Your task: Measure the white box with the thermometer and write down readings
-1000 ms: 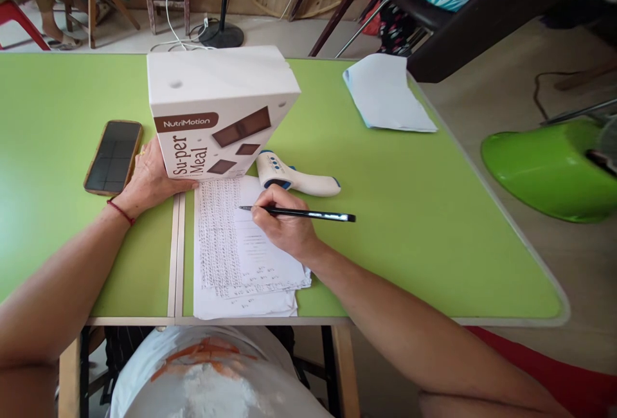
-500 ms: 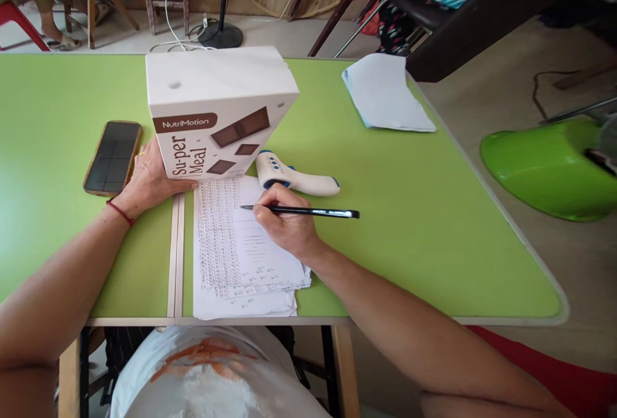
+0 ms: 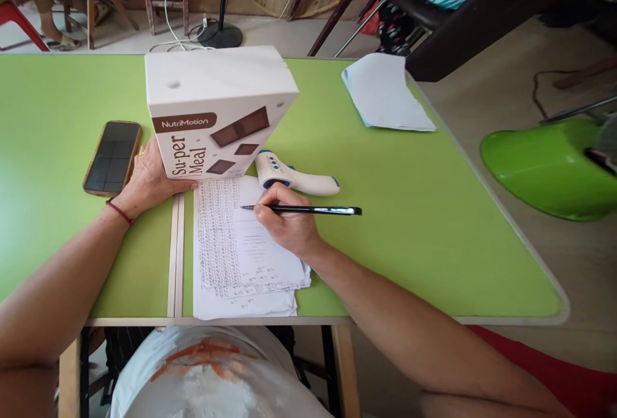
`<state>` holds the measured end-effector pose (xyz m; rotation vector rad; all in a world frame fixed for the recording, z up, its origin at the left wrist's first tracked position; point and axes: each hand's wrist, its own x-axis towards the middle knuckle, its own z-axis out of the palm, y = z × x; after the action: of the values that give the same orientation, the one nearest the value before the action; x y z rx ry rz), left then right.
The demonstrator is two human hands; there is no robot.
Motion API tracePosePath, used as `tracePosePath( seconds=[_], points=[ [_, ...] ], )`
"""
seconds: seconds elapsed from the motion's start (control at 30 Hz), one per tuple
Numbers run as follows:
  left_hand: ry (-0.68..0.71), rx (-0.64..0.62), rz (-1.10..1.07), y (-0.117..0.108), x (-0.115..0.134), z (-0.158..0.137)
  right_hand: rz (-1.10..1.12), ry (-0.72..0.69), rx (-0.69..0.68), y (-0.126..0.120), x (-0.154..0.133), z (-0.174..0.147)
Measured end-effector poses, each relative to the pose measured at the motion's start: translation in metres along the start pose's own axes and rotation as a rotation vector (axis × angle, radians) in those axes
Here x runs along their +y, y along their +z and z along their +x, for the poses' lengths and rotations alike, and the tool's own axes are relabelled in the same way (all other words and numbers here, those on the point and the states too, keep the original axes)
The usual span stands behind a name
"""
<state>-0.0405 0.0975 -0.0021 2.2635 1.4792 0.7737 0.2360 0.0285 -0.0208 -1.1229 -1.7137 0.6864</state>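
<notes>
A black pen is pinched in my right hand, its tip at the handwritten column on the sheets of paper. Rows of small handwriting fill the left part of the top sheet. My left hand grips the lower left corner of a white NutriMotion box; the thumb lies along the bottom front edge and the other fingers are partly hidden behind the box. The box stands upright on the far end of the sheets. A white and blue handheld infrared thermometer lies just beyond my right hand.
A phone lies left of my left hand on the green table. Folded white paper rests near the far right edge. Beside the table are a green plastic seat and a dark beam. Cables run behind the box.
The pen and my right hand have shifted very slightly to the right. My left hand and the box look the same.
</notes>
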Motion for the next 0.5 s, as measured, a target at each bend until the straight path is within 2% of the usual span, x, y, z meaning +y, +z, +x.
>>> tracePosePath(
  seconds=[0.5],
  points=[
    [-0.003,0.011,0.018,0.0004,0.0002,0.001,-0.001,-0.048,0.025,0.0026,0.0003,-0.0005]
  ],
)
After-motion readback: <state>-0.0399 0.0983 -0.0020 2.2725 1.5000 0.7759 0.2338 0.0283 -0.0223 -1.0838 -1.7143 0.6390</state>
